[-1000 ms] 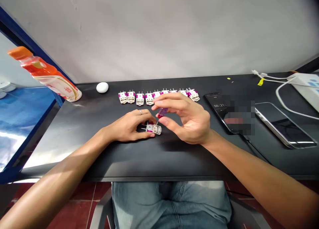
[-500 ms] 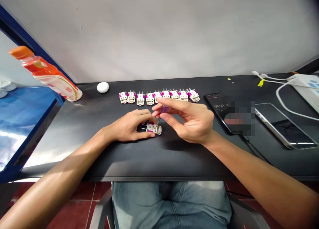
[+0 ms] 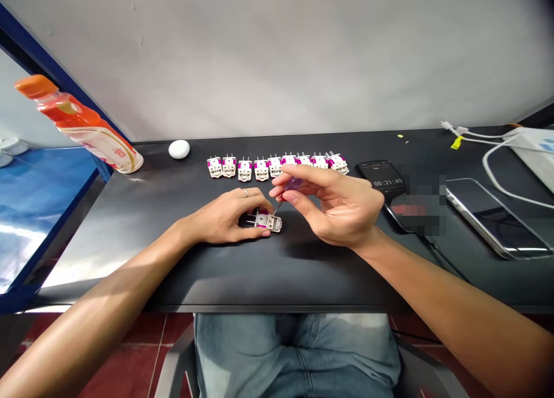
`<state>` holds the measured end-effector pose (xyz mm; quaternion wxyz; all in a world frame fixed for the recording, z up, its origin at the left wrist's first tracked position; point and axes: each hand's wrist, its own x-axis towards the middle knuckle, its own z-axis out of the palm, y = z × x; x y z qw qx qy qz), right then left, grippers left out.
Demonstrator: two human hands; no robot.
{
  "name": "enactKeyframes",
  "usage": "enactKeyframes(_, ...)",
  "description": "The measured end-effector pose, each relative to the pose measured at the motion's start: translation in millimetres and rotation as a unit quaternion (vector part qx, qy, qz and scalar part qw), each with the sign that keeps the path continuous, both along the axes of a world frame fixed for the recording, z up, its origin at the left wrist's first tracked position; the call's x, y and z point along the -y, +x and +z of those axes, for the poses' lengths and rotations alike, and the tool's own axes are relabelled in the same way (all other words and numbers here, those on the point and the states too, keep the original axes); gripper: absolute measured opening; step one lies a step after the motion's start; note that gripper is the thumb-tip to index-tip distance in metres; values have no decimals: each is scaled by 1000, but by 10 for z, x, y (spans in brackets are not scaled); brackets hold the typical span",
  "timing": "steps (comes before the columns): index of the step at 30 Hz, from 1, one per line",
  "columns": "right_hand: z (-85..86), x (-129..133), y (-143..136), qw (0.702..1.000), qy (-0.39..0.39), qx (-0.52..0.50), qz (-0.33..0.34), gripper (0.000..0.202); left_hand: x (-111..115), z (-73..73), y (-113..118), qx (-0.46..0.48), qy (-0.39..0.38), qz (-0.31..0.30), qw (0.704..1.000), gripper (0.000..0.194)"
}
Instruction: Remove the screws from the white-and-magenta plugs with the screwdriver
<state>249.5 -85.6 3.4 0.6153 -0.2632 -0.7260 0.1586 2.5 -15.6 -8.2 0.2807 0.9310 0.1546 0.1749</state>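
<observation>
My left hand [image 3: 225, 216] grips a white and purple electrical plug [image 3: 269, 221] from both sides, thumb in front and fingers behind. The plug lies on the black table with its metal pins pointing left toward my palm. Held in the fingertips of my right hand [image 3: 335, 207] is a small screwdriver [image 3: 279, 207]. Its purple handle is partly covered by the fingers, and the thin shaft slants down to the left, its tip at the plug. Whether the tip sits in a screw is too small to tell.
Several similar plugs [image 3: 244, 170] stand in a row behind my hands, pins toward the wall. An orange-capped bottle [image 3: 97, 135] and a white round object [image 3: 179, 149] are at left. A phone [image 3: 381, 176] showing a timer, a second phone [image 3: 497, 216] and white cables [image 3: 485, 156] lie at right.
My right hand has shifted slightly to the right, and the screwdriver leans over more, with more of its shaft showing. My left hand and the plug stay in place.
</observation>
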Motion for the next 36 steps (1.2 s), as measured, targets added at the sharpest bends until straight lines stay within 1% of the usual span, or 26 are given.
enactKeyframes(4, -1, 14, 10, 1000, 9, -22, -16, 54, 10, 28, 7, -1, -16, 2, 1000, 41)
enactKeyframes(9, 20, 10, 34, 999, 8, -33, -34, 51, 14, 50, 22, 34, -51, 11, 998, 46)
enactKeyframes(16, -7, 4, 14, 1000, 17, -11, -7, 52, 16, 24, 28, 45, -40, 3, 998, 40)
enactKeyframes(22, 6, 15, 28, 999, 12, -27, -28, 48, 21, 53, 25, 35, -47, 5, 998, 38)
enactKeyframes(26, 14, 9, 31, 999, 27, -27, -23, 52, 26, 61, 24, 37, -54, 11, 998, 38)
enactKeyframes(29, 34, 8, 27, 999, 22, -36, -23, 49, 35, 55, 30, 46, -63, 32, 996, 38)
enactKeyframes(34, 87, 35, 27, 999, -16, -33, -21, 31, 60, 57, 65, 88, -69, 92, 989, 24)
enactKeyframes(36, 107, 45, 40, 999, -24, -17, -30, 29, 59, 55, 75, 97, -63, 114, 987, 21)
